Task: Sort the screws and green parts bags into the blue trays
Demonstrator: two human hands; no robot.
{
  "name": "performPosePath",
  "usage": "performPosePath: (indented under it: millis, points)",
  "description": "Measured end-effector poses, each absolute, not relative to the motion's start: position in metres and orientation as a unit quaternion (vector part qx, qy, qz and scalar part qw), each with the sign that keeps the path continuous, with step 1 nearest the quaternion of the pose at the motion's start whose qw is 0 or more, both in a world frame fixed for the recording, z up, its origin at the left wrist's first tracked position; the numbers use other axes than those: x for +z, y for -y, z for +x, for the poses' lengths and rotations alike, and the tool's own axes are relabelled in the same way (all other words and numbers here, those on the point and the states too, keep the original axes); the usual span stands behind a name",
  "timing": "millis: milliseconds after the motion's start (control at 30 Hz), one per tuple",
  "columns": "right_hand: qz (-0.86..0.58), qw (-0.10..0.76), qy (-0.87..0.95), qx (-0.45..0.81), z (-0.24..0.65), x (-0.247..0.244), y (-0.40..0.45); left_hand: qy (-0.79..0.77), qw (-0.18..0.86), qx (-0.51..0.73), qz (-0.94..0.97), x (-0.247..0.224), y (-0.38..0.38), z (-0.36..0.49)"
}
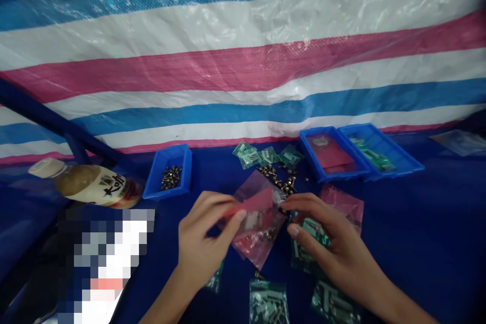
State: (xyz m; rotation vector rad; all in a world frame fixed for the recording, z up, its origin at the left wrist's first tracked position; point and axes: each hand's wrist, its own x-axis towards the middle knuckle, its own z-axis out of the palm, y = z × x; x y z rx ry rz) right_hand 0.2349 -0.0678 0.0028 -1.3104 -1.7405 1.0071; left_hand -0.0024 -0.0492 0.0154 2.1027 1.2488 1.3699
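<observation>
My left hand (207,235) pinches a small pink plastic bag (256,240) between thumb and fingers. Through its film I make out a pale piece and a few small metal parts. At the bag's right edge is my right hand (326,240), thumb and forefinger apart, fingertips close to the film; whether they touch it I cannot tell. Loose brass-coloured screws (288,182) lie just behind the bag. Under and beside my right hand are green-tinted bags of parts (311,235) and another pink bag (347,207).
A blue bin (186,174) with metal screws stands left, beside a lying drink bottle (94,182). Back right are a bin with pink bags (309,149) and a bin with green bags (408,162). More green bags (268,304) lie in front. A striped tarp (228,71) hangs behind.
</observation>
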Motion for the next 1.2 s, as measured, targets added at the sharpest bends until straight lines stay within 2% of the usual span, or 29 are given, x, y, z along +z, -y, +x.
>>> performPosePath:
  millis: [67,167,333,533,667,833,933,1200]
  points:
    - [-0.509,0.367,0.674,0.390,0.235,0.003,0.068,-0.403,0.135,0.472,0.772,0.016,0.052,0.001]
    - [-0.485,0.376,0.684,0.394,0.235,0.005,0.069,-0.415,0.216,0.449,0.761,0.017,0.056,0.005]
    - [-0.454,0.362,0.698,0.418,0.233,0.012,0.070,-0.417,0.243,0.421,0.768,0.017,0.061,0.011]
    - [-0.450,0.321,0.628,0.548,0.230,0.016,0.070,-0.482,0.527,0.339,0.611,0.012,0.055,0.011]
    - [-0.446,0.312,0.584,0.603,0.231,0.013,0.070,-0.464,0.608,0.333,0.552,0.006,0.051,0.010]
    - [-0.386,0.293,0.552,0.679,0.232,0.012,0.068,-0.456,0.636,0.328,0.528,0.005,0.054,0.015]
    - [-0.376,0.276,0.560,0.685,0.231,0.011,0.067,-0.457,0.619,0.340,0.541,0.006,0.056,0.018]
    - [-0.447,0.261,0.651,0.555,0.231,0.009,0.064,-0.484,0.504,0.414,0.583,0.004,0.053,0.014]
